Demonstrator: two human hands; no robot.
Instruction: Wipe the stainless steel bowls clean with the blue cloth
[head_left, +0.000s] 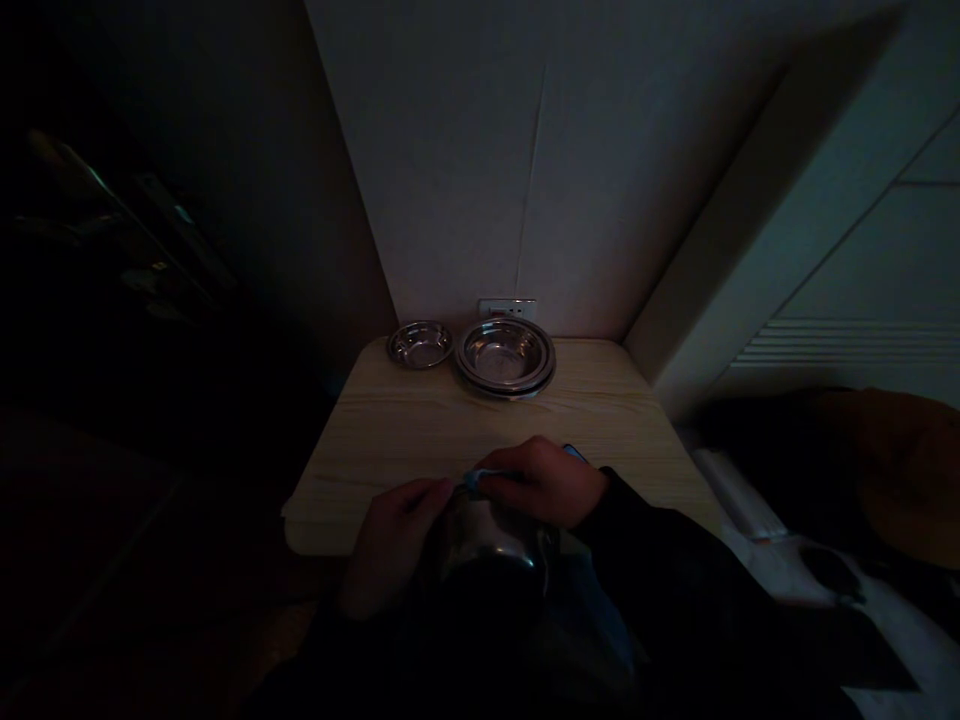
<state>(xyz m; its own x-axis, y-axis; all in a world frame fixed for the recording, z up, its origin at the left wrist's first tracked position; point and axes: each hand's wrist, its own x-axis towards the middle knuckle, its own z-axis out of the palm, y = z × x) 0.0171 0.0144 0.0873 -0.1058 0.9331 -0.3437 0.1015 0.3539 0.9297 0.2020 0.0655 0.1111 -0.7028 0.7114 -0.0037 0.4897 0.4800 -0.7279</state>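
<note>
Wiping looks begun but unfinished (how much remains, I cannot tell): left hand [395,540] grips a rounded silver metal vessel [489,540] by the pale wood-grain table [375,430], right hand [546,484] pinching a bunched blue cloth [472,479] at the vessel's rim.

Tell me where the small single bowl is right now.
In the head view, the small single bowl sits at the far left corner of the table, near the wall, just left of the stacked bowls.

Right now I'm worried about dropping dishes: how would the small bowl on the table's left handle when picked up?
The small bowl looks metallic, so it's probably stiff. Its glossy surface may feel slippery. It appears thin-walled, suggesting it's light.
</note>
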